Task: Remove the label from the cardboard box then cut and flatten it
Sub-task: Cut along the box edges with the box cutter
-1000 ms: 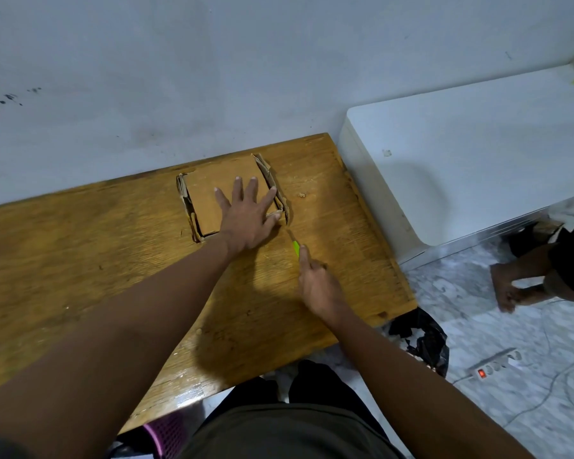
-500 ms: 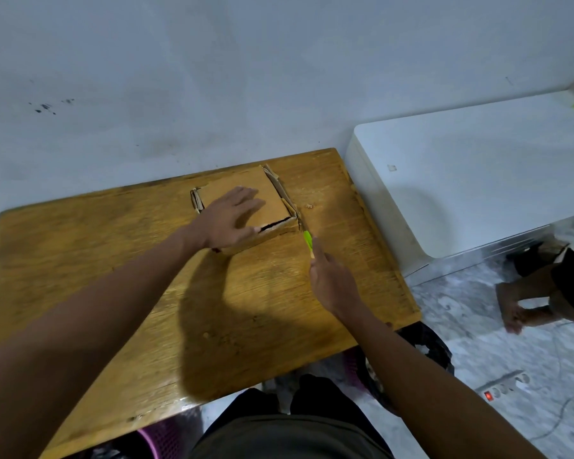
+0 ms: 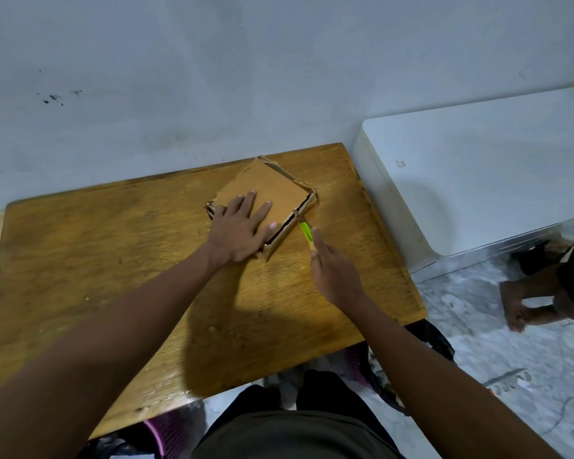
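Note:
A shallow brown cardboard box (image 3: 268,189) lies turned like a diamond on the wooden table (image 3: 113,260), near the far right corner. My left hand (image 3: 241,228) presses flat on its top, fingers spread. My right hand (image 3: 333,271) grips a green-handled cutter (image 3: 305,231), whose blade tip meets the box's near right edge, where a dark gap shows along the side. No label is visible on the box.
A white appliance (image 3: 478,180) stands right of the table against the wall. Another person's hand and leg (image 3: 524,303) are on the marble floor at right. A black bag (image 3: 431,339), a power strip (image 3: 507,385) and a purple basket (image 3: 166,429) lie below.
The box has been rotated from square-on to a diamond position. My left hand shifted to its near left part, and the cutter now touches the near right edge.

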